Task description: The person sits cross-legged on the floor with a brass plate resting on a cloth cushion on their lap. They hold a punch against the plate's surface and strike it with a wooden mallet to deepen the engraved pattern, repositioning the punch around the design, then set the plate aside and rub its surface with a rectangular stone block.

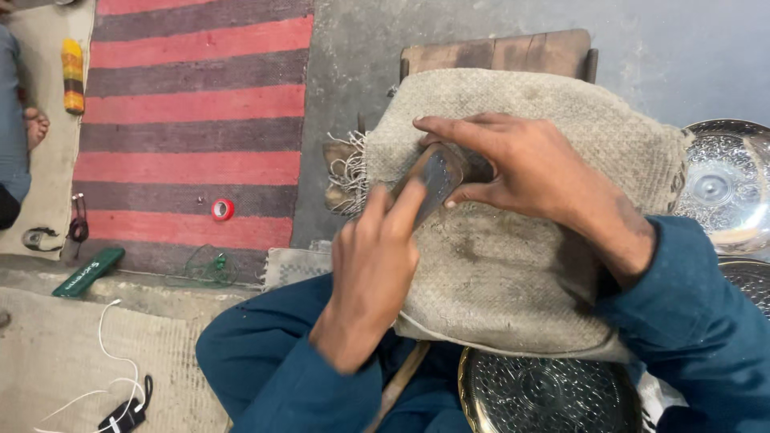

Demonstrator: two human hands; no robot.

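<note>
A red-and-grey striped rug (192, 120) lies far left, beige woven sacking (513, 265) centre, teal sleeves (690, 321) near.

Green flat oblong pkg (88, 271) w/ white lettering lies diagonal on floor at lower edge of red/grey striped rug (192, 120), left side of view. Yellow/orange banded cylindrical pkg (73, 75) upright-ish on beige mat (48, 160), top left. No signs or screens seen.
</note>
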